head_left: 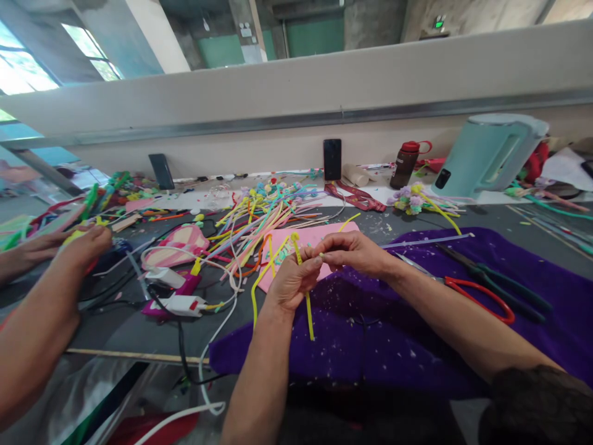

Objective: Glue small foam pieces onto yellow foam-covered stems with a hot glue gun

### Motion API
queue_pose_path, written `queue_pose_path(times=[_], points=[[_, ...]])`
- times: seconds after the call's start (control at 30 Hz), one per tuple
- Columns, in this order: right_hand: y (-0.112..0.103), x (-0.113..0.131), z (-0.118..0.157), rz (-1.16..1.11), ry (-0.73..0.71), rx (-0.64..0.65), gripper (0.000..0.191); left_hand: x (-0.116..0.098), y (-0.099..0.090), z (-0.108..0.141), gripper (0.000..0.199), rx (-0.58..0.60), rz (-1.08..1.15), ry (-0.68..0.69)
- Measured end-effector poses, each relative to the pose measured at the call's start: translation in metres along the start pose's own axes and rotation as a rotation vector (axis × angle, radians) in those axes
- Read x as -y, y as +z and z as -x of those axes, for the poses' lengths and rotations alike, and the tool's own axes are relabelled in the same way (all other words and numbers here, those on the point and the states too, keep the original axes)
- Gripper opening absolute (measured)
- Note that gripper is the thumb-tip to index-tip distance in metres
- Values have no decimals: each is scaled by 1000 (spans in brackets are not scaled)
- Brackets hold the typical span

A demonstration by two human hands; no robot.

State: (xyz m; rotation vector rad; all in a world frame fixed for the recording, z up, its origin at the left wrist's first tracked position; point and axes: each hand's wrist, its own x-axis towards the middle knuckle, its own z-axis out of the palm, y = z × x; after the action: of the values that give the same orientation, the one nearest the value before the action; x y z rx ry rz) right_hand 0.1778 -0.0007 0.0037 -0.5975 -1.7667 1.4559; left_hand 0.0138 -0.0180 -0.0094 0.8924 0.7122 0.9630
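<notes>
Near the middle of the head view, my left hand (294, 279) is closed around a yellow pipe cleaner (310, 316), whose curled top sticks up above the fingers and whose straight end hangs below. My right hand (348, 252) meets it at the fingertips, pinched on a small pale yellow piece (321, 254). Whether that piece joins the pipe cleaner is too small to tell. Behind the hands lies a pink sheet (273, 237) with small bits and more yellow stems on it. A purple cloth (370, 334) dotted with scraps spreads beneath.
Red-handled scissors (482, 296) and dark pliers (503, 287) lie at right. Behind stand a teal kettle (486, 154), a bottle (404, 165) and a phone (332, 159). Colored stems (259, 222), a power strip (160, 309) and cables are left; another person's hands (88, 244) work at far left.
</notes>
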Motion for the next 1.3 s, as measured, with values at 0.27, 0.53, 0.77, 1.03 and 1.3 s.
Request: queue_pose_path(times=[0.27,0.53,0.77,1.03,1.3], points=[[4,0,1,-6,-29,-94,13,5,-3,-1,30,54,-6,14],[8,7,4,226,-118,-98,3,4,-4,-1,32,92,44,-44],[14,0,1,457,-177,-219,5,6,-5,-3,29,65,78,-29],[12,-11,2,1013,-215,-373,7,7,-2,-6,25,-54,58,39],[-18,-15,-5,244,56,-372,14,2,-4,-4,20,-26,101,-18]])
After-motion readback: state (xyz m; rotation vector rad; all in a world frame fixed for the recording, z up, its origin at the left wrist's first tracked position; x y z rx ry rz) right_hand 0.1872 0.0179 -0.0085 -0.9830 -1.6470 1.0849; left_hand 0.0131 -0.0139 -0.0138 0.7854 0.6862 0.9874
